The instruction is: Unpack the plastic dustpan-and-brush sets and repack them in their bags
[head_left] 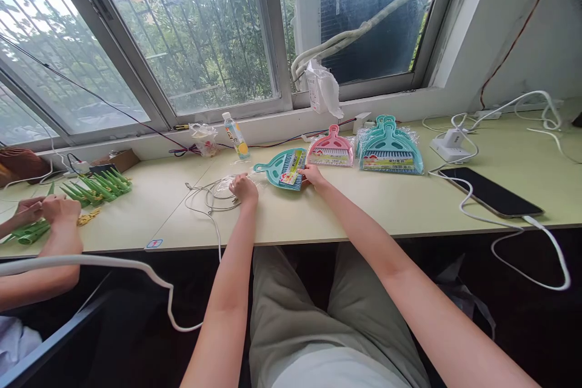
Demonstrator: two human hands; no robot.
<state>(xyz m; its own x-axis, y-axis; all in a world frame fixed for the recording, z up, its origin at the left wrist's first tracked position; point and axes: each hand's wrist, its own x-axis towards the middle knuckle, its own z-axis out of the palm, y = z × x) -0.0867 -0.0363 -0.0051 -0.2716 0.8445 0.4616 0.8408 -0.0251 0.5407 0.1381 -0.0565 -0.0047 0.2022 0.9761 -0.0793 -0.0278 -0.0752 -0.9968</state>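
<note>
Across the near edge of the pale table (291, 218), the left forearm (231, 291) reaches almost straight ahead and the right forearm (386, 254) slants inward, both wrists low. The left hand (245, 189), knuckles up and fingers curled, is beside a looped cable (220, 210) and some clear plastic (224, 183); its fingertips are too obscured to tell whether they pinch anything. The right hand (312, 174) grasps the wide end of a teal dustpan set (274, 171), fingers over its printed label (291, 168).

That set lies on the tabletop between the hands, handle (260, 167) pointing left. By its look it should be light, stiff moulded plastic, not easily broken, with bristles (285, 165) that would give under pressure. The label may be slick, so the pan's rim or the narrow handle seems the surest hold; pinching only the label could let the set slide.

Just beyond the right hand lies a pink dustpan set (331, 147), with wrapped teal sets (390, 142) to its right. Farther left, a bottle (235, 136) stands near the window ledge (266, 126).
</note>
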